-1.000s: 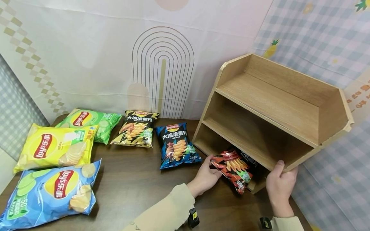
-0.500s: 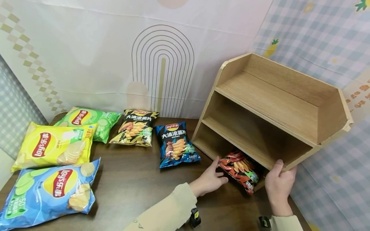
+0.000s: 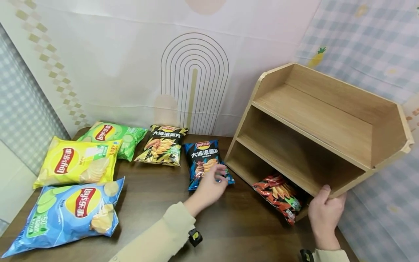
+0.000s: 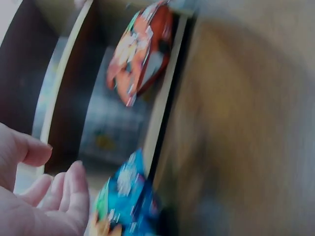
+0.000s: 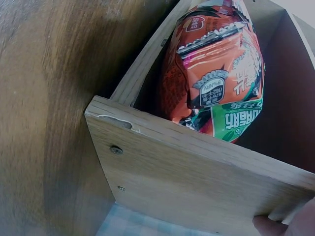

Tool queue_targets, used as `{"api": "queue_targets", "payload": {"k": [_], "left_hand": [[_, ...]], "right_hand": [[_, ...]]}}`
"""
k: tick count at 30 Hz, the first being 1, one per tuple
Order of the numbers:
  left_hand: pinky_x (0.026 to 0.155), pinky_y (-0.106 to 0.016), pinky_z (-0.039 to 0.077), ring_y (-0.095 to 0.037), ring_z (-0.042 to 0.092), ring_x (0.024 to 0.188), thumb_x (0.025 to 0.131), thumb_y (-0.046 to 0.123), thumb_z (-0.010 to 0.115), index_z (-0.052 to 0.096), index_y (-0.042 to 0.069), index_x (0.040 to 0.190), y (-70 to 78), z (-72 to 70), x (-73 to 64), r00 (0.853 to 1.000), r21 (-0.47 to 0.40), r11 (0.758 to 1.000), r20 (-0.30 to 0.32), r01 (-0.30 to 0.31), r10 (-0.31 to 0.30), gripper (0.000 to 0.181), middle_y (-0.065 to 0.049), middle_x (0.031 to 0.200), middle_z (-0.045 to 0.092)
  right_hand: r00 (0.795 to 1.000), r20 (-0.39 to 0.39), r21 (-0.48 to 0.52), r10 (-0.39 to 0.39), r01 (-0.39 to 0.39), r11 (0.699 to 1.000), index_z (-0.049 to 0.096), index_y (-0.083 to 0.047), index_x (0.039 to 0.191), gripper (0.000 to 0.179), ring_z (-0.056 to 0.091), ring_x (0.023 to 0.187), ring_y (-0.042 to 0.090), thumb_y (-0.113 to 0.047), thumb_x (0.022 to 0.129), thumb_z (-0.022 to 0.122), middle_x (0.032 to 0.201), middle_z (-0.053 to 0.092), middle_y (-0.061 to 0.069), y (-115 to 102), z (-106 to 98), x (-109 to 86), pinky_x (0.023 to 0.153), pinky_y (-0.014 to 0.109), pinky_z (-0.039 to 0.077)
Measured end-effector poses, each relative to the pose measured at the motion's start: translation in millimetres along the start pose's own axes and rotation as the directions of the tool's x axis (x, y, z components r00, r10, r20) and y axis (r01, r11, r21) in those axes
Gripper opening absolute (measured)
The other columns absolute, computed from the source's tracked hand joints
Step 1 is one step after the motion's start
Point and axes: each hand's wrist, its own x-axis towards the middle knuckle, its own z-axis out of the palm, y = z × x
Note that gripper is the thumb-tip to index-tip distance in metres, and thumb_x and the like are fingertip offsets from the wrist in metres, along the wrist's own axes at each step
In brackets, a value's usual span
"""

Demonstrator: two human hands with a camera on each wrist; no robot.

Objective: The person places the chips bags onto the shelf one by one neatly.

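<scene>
Since the earlier frame the left hand (image 3: pixel 210 187) has left the red bag (image 3: pixel 279 194) and swung toward nine o'clock, arriving at the dark blue bag (image 3: pixel 200 156). Largest here is the brown table (image 3: pixel 150 222), then the wooden shelf (image 3: pixel 322 116) at three o'clock of the head view; the red bag lies in its lowest compartment, one end jutting past the front edge. The light blue bag (image 3: pixel 70 214) sits at eight o'clock, the yellow bag (image 3: pixel 80 162) and green bag (image 3: pixel 114 140) near nine, the black bag (image 3: pixel 162 145) beside the dark blue one. The right hand (image 3: pixel 327 211), at four o'clock, grips the shelf's side panel. The left hand's fingers bend loosely over the dark blue bag from above; the blurred left wrist view shows thumb and fingertips apart, holding nothing — contact I cannot tell. Only the right wrist view reveals screw heads (image 5: pixel 116 150) in the panel.
</scene>
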Motion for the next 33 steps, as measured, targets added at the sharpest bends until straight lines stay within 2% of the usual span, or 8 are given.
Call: {"api": "queue_targets", "payload": {"k": [3,6,9,12,17,23,27,33], "left_hand": [[0.085,-0.038,0.049,-0.027,0.055,0.102,0.089,0.003,0.063,0.053,0.000,0.125,-1.5,-22.3,3.1,0.990,0.069,0.998,-0.139,-0.011,0.021,0.038,-0.019,0.117,0.054],[0.089,-0.043,0.044,-0.031,0.048,0.109,0.087,0.014,0.069,0.051,0.001,0.128,-6.9,-35.8,5.2,0.968,0.180,0.981,-0.250,0.071,-0.024,0.046,-0.018,0.120,0.049],[0.096,-0.050,0.038,-0.034,0.040,0.118,0.086,0.025,0.072,0.046,0.005,0.133,-12.7,-43.6,5.1,0.948,0.245,0.954,-0.303,0.174,-0.095,0.058,-0.018,0.128,0.044],[0.100,-0.054,0.032,-0.036,0.032,0.124,0.085,0.030,0.074,0.042,0.007,0.138,-18.6,-47.7,4.6,0.934,0.265,0.935,-0.329,0.236,-0.143,0.066,-0.020,0.135,0.037],[0.101,-0.056,0.032,-0.040,0.027,0.127,0.085,0.036,0.074,0.031,0.006,0.146,-26.9,-52.4,5.4,0.924,0.243,0.923,-0.318,0.298,-0.215,0.080,-0.023,0.141,0.026],[0.101,-0.062,0.032,-0.054,0.025,0.132,0.085,0.042,0.073,0.016,0.015,0.155,-30.5,-52.4,7.9,0.946,0.338,0.891,-0.220,0.303,-0.239,0.094,-0.030,0.151,0.015],[0.101,-0.062,0.034,-0.056,0.023,0.133,0.085,0.037,0.074,0.024,0.022,0.155,-33.6,-50.9,9.2,0.960,0.431,0.860,-0.181,0.274,-0.215,0.086,-0.032,0.153,0.011],[0.101,-0.055,0.038,-0.050,0.035,0.128,0.087,0.030,0.071,0.037,0.023,0.150,-34.8,-50.8,8.9,0.975,0.532,0.817,-0.143,0.223,-0.172,0.072,-0.032,0.148,0.028]], "right_hand": [[1.000,0.007,-0.002,0.012,-0.012,1.000,0.046,0.005,0.133,0.043,0.046,0.118,0.038,-0.021,0.099,0.043,0.123,0.052,0.027,0,-1,-0.1,0.107,0.039,0.030],[1.000,0.002,-0.013,0.016,-0.016,1.000,0.045,0.004,0.134,0.044,0.045,0.119,0.039,-0.021,0.099,0.043,0.124,0.051,0.027,0,-3,0.3,0.108,0.040,0.030],[1.000,-0.007,-0.021,0.025,-0.026,0.999,0.045,0.005,0.133,0.043,0.045,0.119,0.041,-0.021,0.099,0.043,0.123,0.051,0.028,1,-4,-0.1,0.107,0.042,0.030],[1.000,-0.009,-0.024,0.029,-0.029,0.999,0.045,0.007,0.132,0.043,0.045,0.119,0.043,-0.021,0.098,0.043,0.122,0.050,0.029,1,-4,-0.6,0.107,0.045,0.029],[1.000,-0.007,-0.022,0.019,-0.020,1.000,0.045,0.007,0.131,0.043,0.045,0.119,0.044,-0.022,0.098,0.044,0.122,0.050,0.029,0,-1,-0.6,0.107,0.046,0.029],[1.000,0.001,-0.024,0.011,-0.011,1.000,0.045,0.006,0.132,0.044,0.045,0.119,0.042,-0.022,0.099,0.044,0.123,0.050,0.028,0,0,-0.2,0.107,0.044,0.030],[1.000,0.005,-0.023,0.014,-0.014,1.000,0.044,0.005,0.134,0.045,0.044,0.121,0.041,-0.022,0.099,0.043,0.125,0.050,0.028,-1,0,-0.3,0.108,0.043,0.029],[1.000,-0.008,-0.026,0.005,-0.006,1.000,0.045,0.006,0.133,0.044,0.045,0.121,0.042,-0.022,0.098,0.044,0.124,0.051,0.029,1,0,-0.5,0.107,0.044,0.029]]}}
